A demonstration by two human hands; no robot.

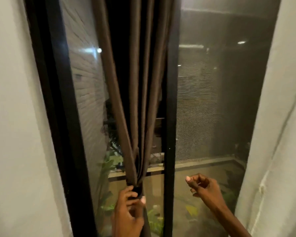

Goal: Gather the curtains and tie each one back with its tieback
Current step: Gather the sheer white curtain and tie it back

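Observation:
A dark brown curtain [135, 86] hangs in front of a black-framed window and narrows to a tight bunch near the bottom. A dark tieback [138, 190] wraps that bunch. My left hand [129, 212] grips the curtain right at the tieback, thumb and fingers curled around it. My right hand [203, 187] hovers to the right of the curtain, apart from it, with its fingers curled in and nothing held. The curtain's lower end runs down behind my left hand.
A black window frame [61, 117] stands left and a black centre post [171, 117] right of the curtain. A mesh screen [212, 108] fills the right pane. White walls [12, 117] flank the window. Plants [109, 165] show outside, below.

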